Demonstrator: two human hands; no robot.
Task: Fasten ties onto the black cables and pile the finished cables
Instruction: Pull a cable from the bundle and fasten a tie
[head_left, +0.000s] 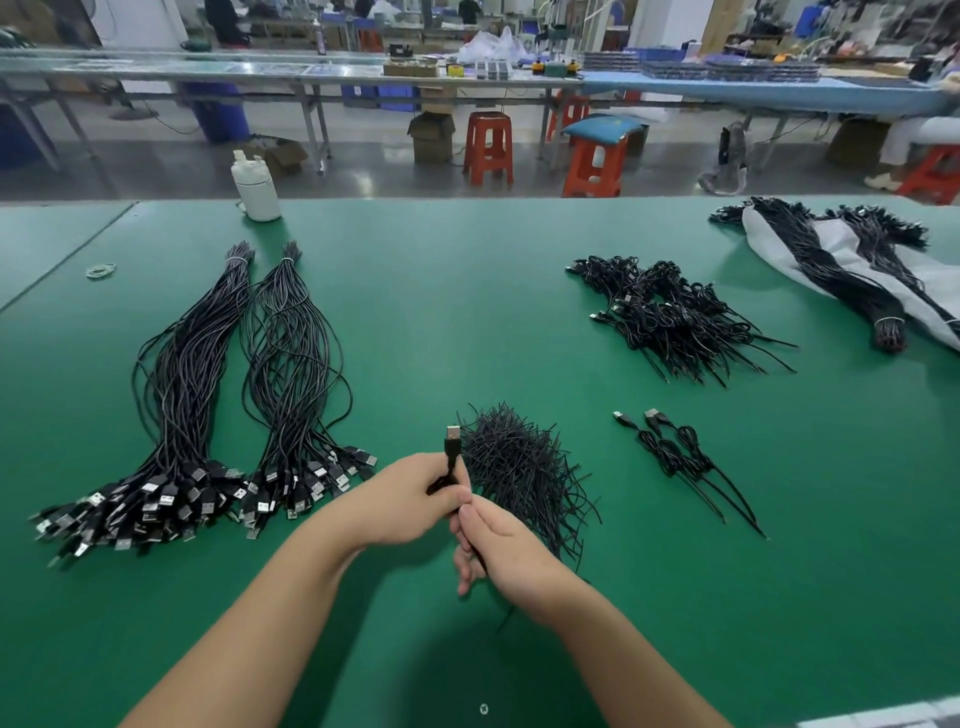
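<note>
So both hands are working one black cable (451, 457) right over the green mat (467, 312), just this side of the loose heap of ties (519, 467). The left hand (415, 499) is wrapped around the folded cable with its USB plug (452, 433) poking straight up above the fist. The right hand (504, 551) is touching the left one and pinching the cable lower down, with the wire running out below its fingers.

Using the tie heap as the reference: two finished cables (675, 457) lie just right of it, side by side. Further off to the right and back sits the bigger pile of finished cables (675, 317). Way off to the back right, more banded bundles (831, 275) lie on a white bag (935, 291). Left of the heap are two long bundles of untied cables (234, 389), plugs fanned out at the near end. A white bottle (257, 189) stands at the far edge, back left of the heap, with rubber bands (101, 270) further left.
</note>
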